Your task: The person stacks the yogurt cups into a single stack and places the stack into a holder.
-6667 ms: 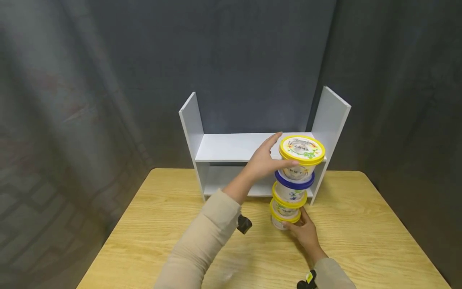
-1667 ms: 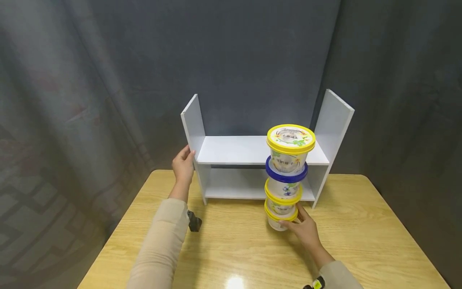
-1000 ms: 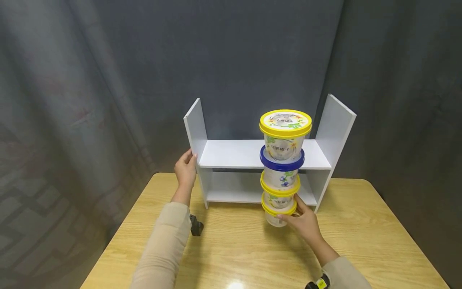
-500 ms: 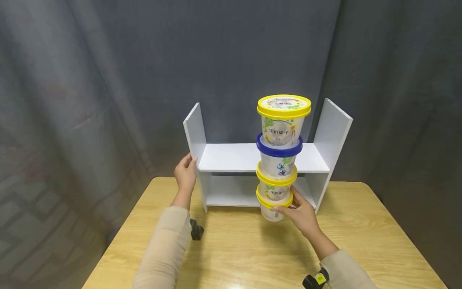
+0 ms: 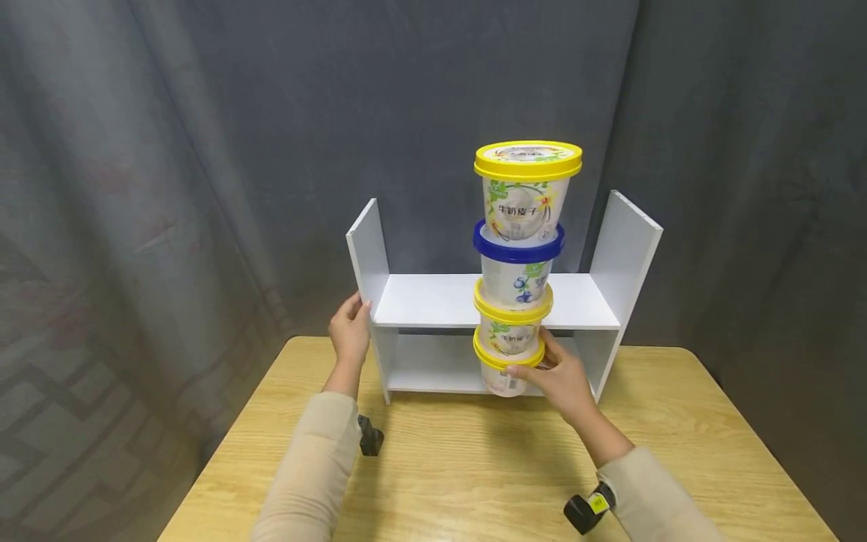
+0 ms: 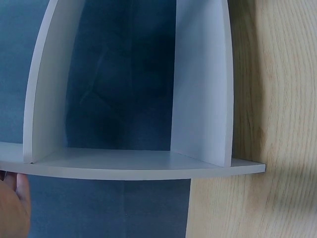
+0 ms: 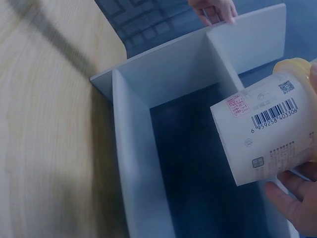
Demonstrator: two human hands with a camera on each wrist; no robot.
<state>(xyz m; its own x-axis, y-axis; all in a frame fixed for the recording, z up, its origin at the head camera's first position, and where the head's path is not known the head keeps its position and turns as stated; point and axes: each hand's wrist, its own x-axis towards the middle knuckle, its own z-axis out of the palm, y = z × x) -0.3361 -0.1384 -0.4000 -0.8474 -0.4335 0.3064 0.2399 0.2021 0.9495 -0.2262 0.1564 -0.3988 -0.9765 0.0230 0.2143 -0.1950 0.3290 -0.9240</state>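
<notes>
My right hand (image 5: 565, 382) grips the bottom yellow-lidded tub (image 5: 503, 382) of an upright stack, thumb in front and fingers round its right side. On it stand another yellow-lidded tub (image 5: 509, 336), a blue-lidded tub (image 5: 516, 281) and, on top, a larger yellow-lidded tub (image 5: 523, 209). The stack is off the table, in front of the white shelf (image 5: 433, 298). In the right wrist view the bottom tub (image 7: 270, 129) shows a barcode. My left hand (image 5: 350, 331) holds the front edge of the shelf's left side panel (image 6: 124, 173); some of its fingers are hidden behind the panel.
The two-tier shelf stands at the back of a wooden table (image 5: 433, 482), its right side panel (image 5: 623, 256) rising beyond the stack. A grey curtain (image 5: 433, 113) hangs behind. Black cameras (image 5: 369, 436) are strapped to both wrists.
My left hand has gone from beside the top tub to the shelf's left panel. My right hand has lifted the whole stack upward and slightly left, off the table.
</notes>
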